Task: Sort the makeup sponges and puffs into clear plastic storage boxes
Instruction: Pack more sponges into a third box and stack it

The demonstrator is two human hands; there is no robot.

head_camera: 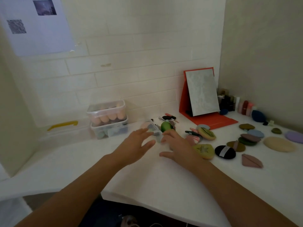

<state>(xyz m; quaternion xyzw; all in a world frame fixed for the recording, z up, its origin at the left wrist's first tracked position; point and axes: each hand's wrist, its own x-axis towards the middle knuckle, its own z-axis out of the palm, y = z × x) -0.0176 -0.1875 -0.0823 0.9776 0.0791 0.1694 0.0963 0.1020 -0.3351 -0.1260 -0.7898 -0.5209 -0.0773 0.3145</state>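
**Both hands close in on a small clear box at mid-bench**

We see the left hand (pixel 137 145) and the right hand (pixel 177 145) reaching forward side by side, fingers stretched and spread, gripping nothing. Each comes at one side of a small clear box (pixel 155 131) lying tilted near the middle of the bench (pixel 147 177). We judge that they flank it so as to lift or open it for filling. A green sponge (pixel 166 126) lies just behind it, close at hand. Two stacked clear boxes (pixel 107 119) stand at the back edge, the upper one holding peach sponges, probably set there to keep the working area free. Loose puffs (pixel 250 138) are spread toward the right edge, unsorted.

Blur smears the fingertips and the small box, so we cannot tell whether they touch it, nor whether it is a box or only a lid. A large clear bin (pixel 63 130) with a yellow handle at the back left is faint, and we cannot make out its contents.
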